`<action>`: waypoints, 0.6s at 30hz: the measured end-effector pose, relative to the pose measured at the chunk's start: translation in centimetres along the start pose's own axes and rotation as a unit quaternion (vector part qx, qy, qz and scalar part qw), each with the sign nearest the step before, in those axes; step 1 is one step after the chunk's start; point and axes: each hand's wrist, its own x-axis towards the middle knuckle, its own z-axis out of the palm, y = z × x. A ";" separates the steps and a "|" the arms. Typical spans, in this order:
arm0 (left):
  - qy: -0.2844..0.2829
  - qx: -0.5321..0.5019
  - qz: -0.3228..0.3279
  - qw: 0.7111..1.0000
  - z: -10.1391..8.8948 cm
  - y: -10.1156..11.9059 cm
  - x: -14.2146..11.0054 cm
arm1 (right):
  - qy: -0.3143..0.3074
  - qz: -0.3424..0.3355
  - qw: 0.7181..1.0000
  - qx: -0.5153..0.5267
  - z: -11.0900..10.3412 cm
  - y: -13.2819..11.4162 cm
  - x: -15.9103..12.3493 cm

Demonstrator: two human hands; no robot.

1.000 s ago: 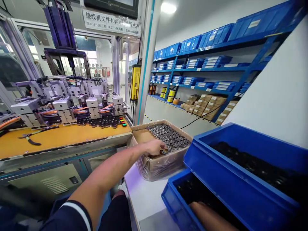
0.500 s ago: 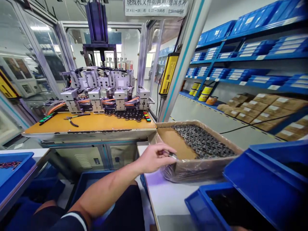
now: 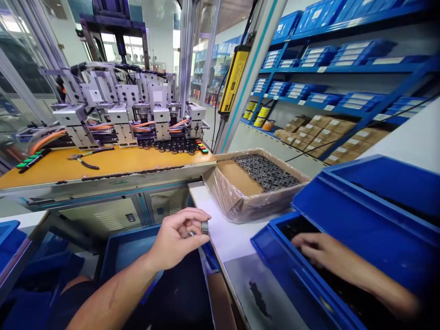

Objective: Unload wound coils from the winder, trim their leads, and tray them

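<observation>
My left hand (image 3: 182, 236) pinches a small grey metal ring-shaped part (image 3: 205, 227) between thumb and fingers, above the left edge of the white worktop (image 3: 213, 208). My right hand (image 3: 312, 247) is over the opening of a blue bin (image 3: 275, 256) holding dark contents. Its fingers are bent together and slightly blurred; I cannot make out what is between them. A plastic-lined cardboard box (image 3: 240, 208) holds rows of small dark metal parts (image 3: 268, 170) and stands beyond both hands.
Another blue bin (image 3: 347, 215) sits on the right, above the first. A machine with several heads (image 3: 120, 123) stands behind an orange-topped bench (image 3: 137, 161), where pliers (image 3: 84, 160) and round dark parts (image 3: 173, 145) lie. A grey plate (image 3: 261, 288) lies on the worktop.
My left hand has moved from the cardboard box's near corner back toward me, holding the metal part. My right hand has come into fuller view over the blue bin. The view has turned right.
</observation>
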 end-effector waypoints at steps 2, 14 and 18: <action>-0.007 -0.031 -0.029 0.999 0.1 -0.1 -0.4 | -0.012 0.004 1.000 -0.001 -1.5 -2.1 1.4; -0.125 -0.193 -0.183 0.956 4.3 -1.1 -1.6 | 0.098 -0.278 0.947 0.129 5.7 -13.8 -4.0; -0.139 -0.222 -0.202 0.944 5.3 -1.6 -1.9 | 0.112 -0.274 0.945 0.141 5.6 -13.5 -4.0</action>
